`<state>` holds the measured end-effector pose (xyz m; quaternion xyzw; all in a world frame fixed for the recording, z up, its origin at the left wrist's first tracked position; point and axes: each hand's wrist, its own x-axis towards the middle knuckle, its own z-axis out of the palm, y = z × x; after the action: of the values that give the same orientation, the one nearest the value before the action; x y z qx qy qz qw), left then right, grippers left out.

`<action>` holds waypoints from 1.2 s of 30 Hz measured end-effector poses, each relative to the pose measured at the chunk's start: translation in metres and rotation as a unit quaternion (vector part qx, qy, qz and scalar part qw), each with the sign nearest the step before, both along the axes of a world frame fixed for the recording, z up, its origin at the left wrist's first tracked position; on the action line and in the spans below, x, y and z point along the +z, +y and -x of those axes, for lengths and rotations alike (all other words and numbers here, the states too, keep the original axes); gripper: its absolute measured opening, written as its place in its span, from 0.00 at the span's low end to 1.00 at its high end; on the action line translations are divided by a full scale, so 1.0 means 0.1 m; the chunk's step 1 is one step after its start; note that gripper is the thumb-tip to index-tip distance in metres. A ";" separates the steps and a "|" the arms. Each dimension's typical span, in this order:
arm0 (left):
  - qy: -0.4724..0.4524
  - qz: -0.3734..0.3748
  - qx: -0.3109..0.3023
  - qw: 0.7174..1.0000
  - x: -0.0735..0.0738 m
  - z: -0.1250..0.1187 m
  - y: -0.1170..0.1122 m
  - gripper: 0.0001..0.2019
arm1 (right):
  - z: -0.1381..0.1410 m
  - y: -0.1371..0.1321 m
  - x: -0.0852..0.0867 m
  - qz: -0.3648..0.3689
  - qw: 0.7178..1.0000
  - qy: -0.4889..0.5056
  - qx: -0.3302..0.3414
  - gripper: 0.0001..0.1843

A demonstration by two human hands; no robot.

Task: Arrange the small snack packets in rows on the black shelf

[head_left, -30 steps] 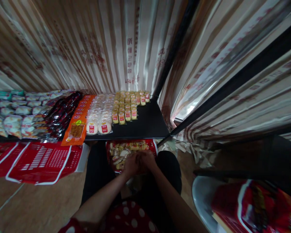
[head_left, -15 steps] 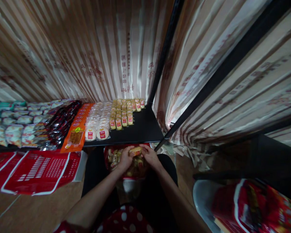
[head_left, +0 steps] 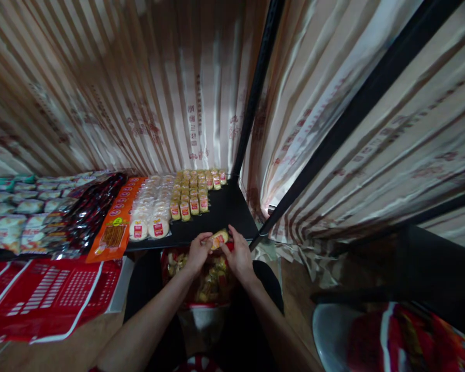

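Note:
A small yellow wrapped snack cake (head_left: 219,239) with a red label is between my hands, at the front edge of the black shelf (head_left: 232,206). My left hand (head_left: 197,254) pinches its left end. The thumb and fingers of my right hand (head_left: 239,256) close on its right end. Below them, a red bag (head_left: 207,304) between my knees holds several more yellow packets (head_left: 213,279). On the shelf, similar yellow packets (head_left: 189,194) stand in rows, labels facing me.
Left of the yellow rows are round white packets (head_left: 149,206), an orange packet (head_left: 116,222), dark glossy packets (head_left: 89,212) and white packets (head_left: 10,232). A red bag (head_left: 58,294) lies at lower left. Black posts (head_left: 256,98) and a curtain (head_left: 158,77) enclose the shelf.
Both hands have lifted the snack cake slightly from over the bag to the shelf's front edge, and its label has tilted. The camera view has shifted, so the shelf appears lower.

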<state>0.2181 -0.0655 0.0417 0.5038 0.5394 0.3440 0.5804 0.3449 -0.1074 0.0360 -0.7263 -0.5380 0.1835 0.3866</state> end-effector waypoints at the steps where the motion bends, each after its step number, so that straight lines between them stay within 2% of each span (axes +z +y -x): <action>1: 0.043 -0.039 -0.031 0.998 0.03 0.01 0.05 0.13 | -0.03 0.01 0.05 -0.011 0.998 -0.064 0.025 0.28; 3: 0.122 -0.116 -0.098 0.981 0.12 0.02 0.16 0.13 | -0.09 0.04 0.13 -0.006 0.986 -0.141 0.087 0.24; 6: 0.203 -0.193 -0.177 0.943 0.26 0.01 0.35 0.14 | -0.18 0.13 0.19 0.013 0.975 -0.162 0.149 0.23; 10: 0.246 -0.256 -0.233 0.905 0.42 -0.10 0.59 0.17 | -0.26 0.33 0.18 0.010 0.984 -0.111 0.141 0.22; 12: 0.253 -0.280 -0.209 0.902 0.47 -0.21 0.66 0.21 | -0.30 0.46 0.13 0.011 0.991 -0.069 0.111 0.20; 15: 0.272 -0.310 -0.091 0.906 0.48 -0.42 0.71 0.25 | -0.38 0.73 0.00 0.015 0.999 0.023 0.022 0.20; 17: 0.273 -0.306 -0.049 0.911 0.45 -0.58 0.71 0.24 | -0.46 0.95 -0.10 0.007 0.996 0.084 -0.035 0.20; 21: 0.227 -0.238 -0.099 0.939 0.34 -0.86 0.79 0.23 | -0.65 1.42 -0.19 -0.019 0.987 0.129 -0.099 0.22; 25: 0.222 -0.172 -0.085 0.956 0.27 -1.06 1.06 0.23 | -0.82 1.83 -0.15 -0.003 0.982 0.068 -0.176 0.25; 28: 0.227 -0.130 -0.076 0.962 0.24 -1.16 1.29 0.24 | -0.90 2.07 -0.12 -0.007 0.978 0.041 -0.204 0.26; 31: 0.240 -0.121 -0.065 0.961 0.17 -1.24 1.47 0.24 | -0.95 2.24 -0.10 -0.021 0.977 0.033 -0.211 0.23; 36: 0.249 -0.152 -0.046 0.955 0.02 -1.31 1.66 0.23 | -0.97 2.44 -0.13 -0.046 0.983 0.027 -0.176 0.20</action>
<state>0.3495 0.1001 0.0440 0.6801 0.5843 0.2589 0.3592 0.4414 0.1365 0.0226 -0.7860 -0.3989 0.1073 0.4600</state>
